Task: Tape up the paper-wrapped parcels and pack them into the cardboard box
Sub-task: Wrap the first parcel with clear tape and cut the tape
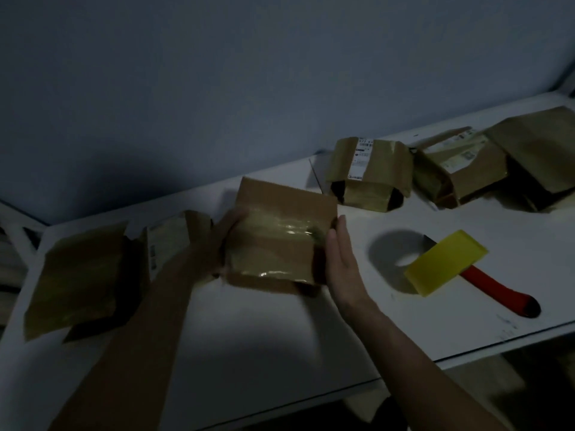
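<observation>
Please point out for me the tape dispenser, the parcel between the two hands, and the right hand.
tape dispenser [446, 263]: head view, on its yellow plate.
parcel [280, 237]: head view, on the shiny tape across its top face.
right hand [342, 262]: head view, on the back of the hand, flat against the parcel's right side.

white printed labels on far parcels, left parcel; print probably too blurred, nothing legible.

The room is lying in dim light. A plain blue-grey wall is filling the upper view, bare and shadowed. A white table is running along under it, its front edge catching faint light, darkness pooling beneath.
</observation>
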